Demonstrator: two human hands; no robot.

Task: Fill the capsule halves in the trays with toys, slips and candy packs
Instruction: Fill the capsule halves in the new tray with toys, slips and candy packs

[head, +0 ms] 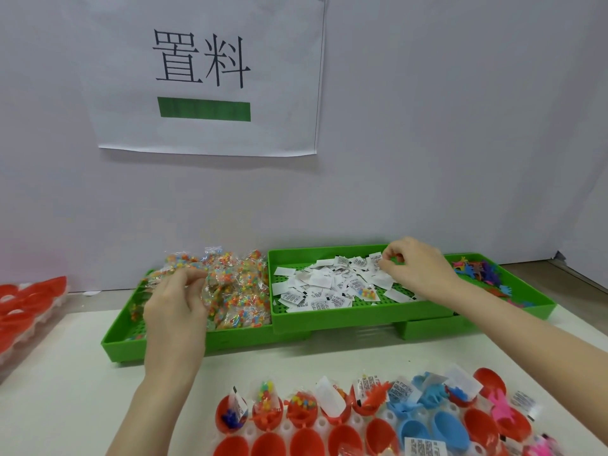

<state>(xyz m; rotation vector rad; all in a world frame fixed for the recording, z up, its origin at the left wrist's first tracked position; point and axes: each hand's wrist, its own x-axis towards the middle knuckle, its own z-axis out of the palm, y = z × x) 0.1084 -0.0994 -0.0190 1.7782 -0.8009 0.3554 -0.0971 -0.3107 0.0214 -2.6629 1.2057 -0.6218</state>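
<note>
While both hands' fingers pinch candy packs (230,291) and slips (329,284), green trays (345,319) line the pale wall (460,126).

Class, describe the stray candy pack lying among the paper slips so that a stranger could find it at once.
Start at the middle green tray, the one below the wall sign, full of white paper slips. Look toward its front right, below the right hand. There lies one clear candy pack of orange, yellow and green beads, the only coloured item among the white printed slips.
</note>
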